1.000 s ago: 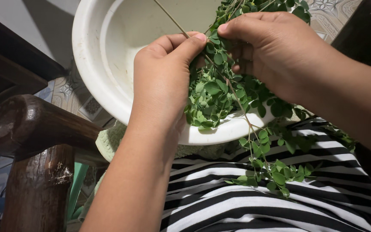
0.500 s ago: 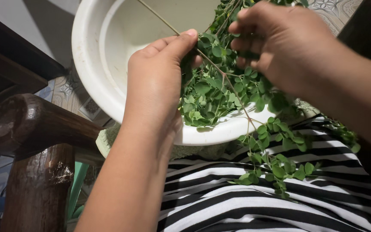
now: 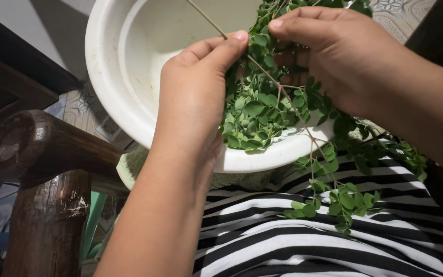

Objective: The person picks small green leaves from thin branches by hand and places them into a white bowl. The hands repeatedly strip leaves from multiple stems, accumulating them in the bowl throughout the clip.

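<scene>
Left hand (image 3: 193, 97): grip pinched narrow on thin leafy stem (image 3: 262, 72). Stem's long axis runs diagonally from that pinch toward the lap. Right hand (image 3: 334, 56), just beside, grips the leaflets (image 3: 255, 110) over white basin (image 3: 103, 77).

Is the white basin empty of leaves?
No, a pile of small green leaves lies in the white basin by its near rim.
</scene>
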